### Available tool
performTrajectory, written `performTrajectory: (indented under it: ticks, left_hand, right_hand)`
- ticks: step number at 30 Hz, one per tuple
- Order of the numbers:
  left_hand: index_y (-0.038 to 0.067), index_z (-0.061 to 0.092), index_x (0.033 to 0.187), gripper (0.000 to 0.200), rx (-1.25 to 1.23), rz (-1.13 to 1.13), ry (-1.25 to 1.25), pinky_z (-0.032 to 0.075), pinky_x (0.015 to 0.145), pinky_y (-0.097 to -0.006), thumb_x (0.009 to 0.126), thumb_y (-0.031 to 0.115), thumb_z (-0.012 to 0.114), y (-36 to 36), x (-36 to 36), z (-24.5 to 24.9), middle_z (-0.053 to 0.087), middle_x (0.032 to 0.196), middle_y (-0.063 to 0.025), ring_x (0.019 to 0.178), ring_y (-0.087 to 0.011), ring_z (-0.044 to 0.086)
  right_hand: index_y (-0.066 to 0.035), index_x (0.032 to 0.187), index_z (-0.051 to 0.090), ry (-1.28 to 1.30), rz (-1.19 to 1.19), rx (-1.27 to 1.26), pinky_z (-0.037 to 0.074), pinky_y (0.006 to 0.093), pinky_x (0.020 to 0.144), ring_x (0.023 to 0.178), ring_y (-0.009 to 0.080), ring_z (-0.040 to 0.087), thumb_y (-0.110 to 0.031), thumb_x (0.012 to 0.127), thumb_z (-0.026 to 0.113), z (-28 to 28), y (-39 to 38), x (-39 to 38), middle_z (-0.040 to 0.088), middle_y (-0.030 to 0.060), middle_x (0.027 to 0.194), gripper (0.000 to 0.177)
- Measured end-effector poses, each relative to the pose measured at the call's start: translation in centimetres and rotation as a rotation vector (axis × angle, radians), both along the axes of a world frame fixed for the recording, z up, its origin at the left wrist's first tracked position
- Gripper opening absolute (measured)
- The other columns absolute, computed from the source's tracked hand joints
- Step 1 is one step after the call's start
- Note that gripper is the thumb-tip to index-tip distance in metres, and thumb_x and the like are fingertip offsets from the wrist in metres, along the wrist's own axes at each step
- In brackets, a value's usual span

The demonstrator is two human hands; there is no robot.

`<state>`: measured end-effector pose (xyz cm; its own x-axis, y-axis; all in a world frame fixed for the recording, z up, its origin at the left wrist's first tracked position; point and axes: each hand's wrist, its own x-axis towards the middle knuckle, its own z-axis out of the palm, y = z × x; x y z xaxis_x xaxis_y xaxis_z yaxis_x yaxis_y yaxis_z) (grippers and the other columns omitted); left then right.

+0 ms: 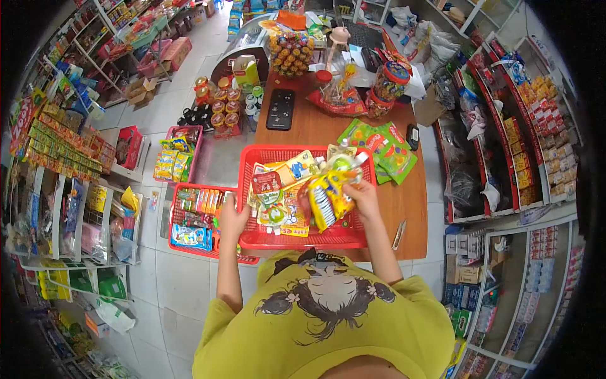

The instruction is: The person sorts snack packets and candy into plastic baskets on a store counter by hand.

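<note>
My right hand (pixel 361 198) is closed on a yellow snack packet (pixel 329 201), held tilted over the right side of a red plastic basket (pixel 303 242). Pouches with pictures of fruit on them (pixel 273 197) lie inside the basket, some with white caps, and more packets lie partly under the yellow one. At the basket's left rim is my left hand (pixel 233 218), its thumb on the inner side and its other fingers partly hidden, closed around the edge. The basket rests on the front part of a brown wooden table (pixel 392 221).
Green candy bags (pixel 386 151) and a box cutter (pixel 399 234) lie right of the basket. Behind stand a black phone-like tray (pixel 281 109), a lollipop ball (pixel 291 54) and candy jars (pixel 390 81). Lower left, another red basket (pixel 172 218) holds small packets. Stocked shelves flank both sides.
</note>
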<state>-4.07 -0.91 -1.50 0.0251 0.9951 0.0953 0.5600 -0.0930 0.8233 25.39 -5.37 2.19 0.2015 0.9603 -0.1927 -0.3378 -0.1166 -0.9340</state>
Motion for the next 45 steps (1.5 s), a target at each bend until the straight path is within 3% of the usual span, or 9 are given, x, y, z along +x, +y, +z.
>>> performTrajectory:
  ticks: [2, 10, 12, 21, 23, 32, 34, 39, 45]
  left_hand:
    - [-0.002, 0.038, 0.102, 0.045, 0.375, 0.118, 0.527, 0.030, 0.084, -0.0414, 0.065, 0.017, 0.055, -0.5, 0.9, 1.6, 0.038, 0.108, -0.0226, 0.099, -0.0354, 0.037]
    - [-0.003, 0.037, 0.106, 0.063, 0.305, -0.397, 0.358, 0.028, 0.087, -0.0414, 0.058, 0.028, 0.063, 1.4, 4.8, 2.2, 0.036, 0.110, -0.0214, 0.104, -0.0344, 0.032]
    - [-0.002, 0.036, 0.108, 0.067, 0.247, -0.374, 0.337, 0.027, 0.088, -0.0423, 0.056, 0.030, 0.064, 1.9, 5.6, 1.9, 0.036, 0.110, -0.0216, 0.105, -0.0341, 0.033]
    - [0.000, 0.052, 0.083, 0.055, 0.142, -0.320, 0.698, 0.038, 0.071, -0.0365, 0.050, 0.043, 0.064, 5.3, 6.7, 1.5, 0.049, 0.092, -0.0129, 0.091, -0.0250, 0.042]
    - [0.002, 0.055, 0.072, 0.048, 0.107, -0.369, 0.690, 0.040, 0.065, -0.0362, 0.050, 0.044, 0.062, 6.3, 6.8, 2.8, 0.054, 0.081, -0.0117, 0.083, -0.0231, 0.046]
    - [0.002, 0.054, 0.068, 0.053, -0.120, -0.521, 0.802, 0.045, 0.053, -0.0334, 0.047, 0.050, 0.062, 7.9, 7.8, 5.1, 0.057, 0.065, -0.0109, 0.061, -0.0234, 0.056]
    - [0.002, 0.053, 0.068, 0.052, -0.047, -0.508, 0.807, 0.044, 0.054, -0.0340, 0.048, 0.049, 0.062, 7.8, 7.3, 4.1, 0.057, 0.064, -0.0108, 0.060, -0.0236, 0.056]
    - [0.004, 0.051, 0.075, 0.048, 0.209, -0.376, 0.794, 0.042, 0.058, -0.0360, 0.052, 0.045, 0.062, 7.6, 6.8, 1.8, 0.055, 0.077, -0.0103, 0.071, -0.0231, 0.054]
    - [0.003, 0.042, 0.088, 0.058, 0.400, -0.538, 0.713, 0.040, 0.064, -0.0382, 0.049, 0.037, 0.067, 7.4, 7.0, 1.8, 0.051, 0.087, -0.0118, 0.083, -0.0262, 0.049]
  right_hand:
    - [0.001, 0.094, 0.050, 0.122, -0.076, 0.050, 0.043, 0.0254, 0.066, 0.074, 0.0122, 0.054, -0.005, 0.072, 0.053, -0.7, 0.3, 1.7, 0.056, 0.0076, 0.087, 0.023]
    - [-0.005, 0.100, 0.042, 0.512, 0.120, 0.375, 0.044, 0.0352, 0.069, 0.080, 0.0210, 0.052, -0.013, 0.074, 0.047, -1.9, 11.8, 9.9, 0.052, 0.0072, 0.094, 0.028]
    - [-0.004, 0.103, 0.042, 0.574, -0.382, 0.106, 0.043, 0.0389, 0.070, 0.084, 0.0242, 0.052, -0.023, 0.081, 0.040, 1.8, 13.4, 8.5, 0.051, 0.0114, 0.099, 0.029]
    - [-0.002, 0.085, 0.047, 0.699, -0.482, 0.150, 0.046, 0.0373, 0.061, 0.068, 0.0215, 0.051, -0.003, 0.074, 0.046, -16.4, 22.9, 19.2, 0.051, 0.0083, 0.079, 0.011]
    - [0.001, 0.093, 0.045, 0.532, -0.856, -0.094, 0.047, 0.0396, 0.063, 0.075, 0.0232, 0.053, 0.001, 0.073, 0.047, -11.3, 20.2, 14.7, 0.051, 0.0102, 0.085, 0.021]
    - [0.002, 0.105, 0.037, 0.587, -0.434, -0.039, 0.042, 0.0406, 0.075, 0.083, 0.0290, 0.052, -0.011, 0.075, 0.045, -9.0, 17.9, 14.1, 0.051, 0.0145, 0.094, 0.033]
    - [0.004, 0.103, 0.041, -0.422, -0.876, 0.244, 0.043, 0.0313, 0.069, 0.075, 0.0219, 0.054, -0.017, 0.073, 0.051, -6.4, 16.0, 11.4, 0.052, 0.0128, 0.090, 0.038]
    - [0.007, 0.088, 0.050, -0.615, -0.158, 0.065, 0.042, 0.0287, 0.063, 0.068, 0.0190, 0.052, -0.021, 0.065, 0.059, -1.6, 7.6, 3.9, 0.054, 0.0130, 0.079, 0.038]
    - [0.007, 0.096, 0.036, -1.066, -0.210, -0.058, 0.038, 0.0298, 0.072, 0.087, 0.0234, 0.044, -0.023, 0.059, 0.065, -6.6, 6.3, 0.6, 0.040, 0.0189, 0.095, 0.056]
